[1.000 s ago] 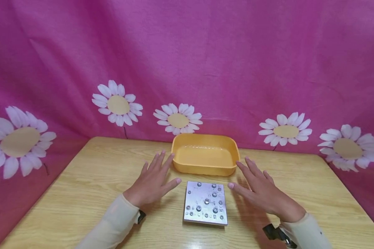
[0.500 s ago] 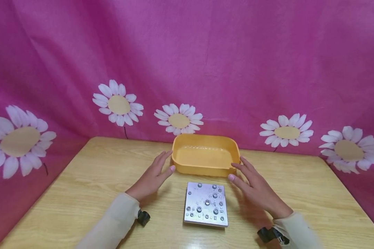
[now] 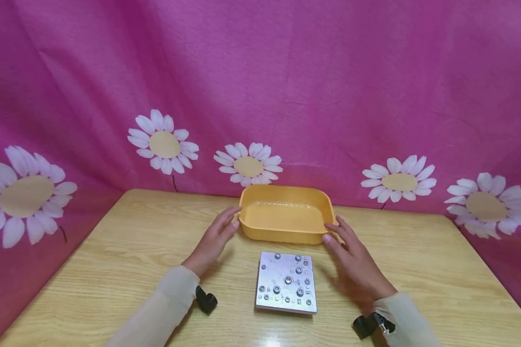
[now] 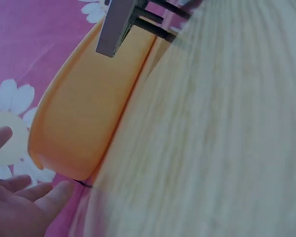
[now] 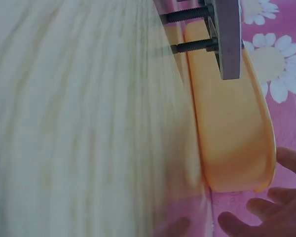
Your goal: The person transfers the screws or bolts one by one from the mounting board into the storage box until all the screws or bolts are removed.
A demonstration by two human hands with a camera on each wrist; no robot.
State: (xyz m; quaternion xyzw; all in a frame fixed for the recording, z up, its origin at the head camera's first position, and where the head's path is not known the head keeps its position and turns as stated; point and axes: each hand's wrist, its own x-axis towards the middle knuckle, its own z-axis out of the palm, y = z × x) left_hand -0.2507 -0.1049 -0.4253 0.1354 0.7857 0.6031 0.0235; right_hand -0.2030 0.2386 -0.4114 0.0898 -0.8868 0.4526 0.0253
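Note:
An orange-yellow bin (image 3: 286,236) stands empty at the back of the table. My left hand (image 3: 212,241), fingers extended, is at its left end; the left wrist view shows the fingers (image 4: 54,197) just off the bin wall (image 4: 84,113). My right hand (image 3: 358,260) is at the right end, fingers loosely spread; in the right wrist view the hand (image 5: 274,212) lies close to the bin (image 5: 237,133), and contact is hard to tell. Nearer than the bin, between the forearms, a square metal plate (image 3: 282,277) carries several screws.
The wooden table (image 3: 126,270) extends around the bin and plate. Behind it hangs a magenta cloth (image 3: 304,96) with white daisies. Each wrist wears a black strap with a small device, the left one (image 3: 206,301) and the right one (image 3: 364,326). The plate stands on bolt-like legs (image 4: 155,29).
Both hands have closed in on the bin's ends, the fingers gathering from a wider spread. The left thumb has shifted away from the plate toward the bin. Bin and plate have not moved.

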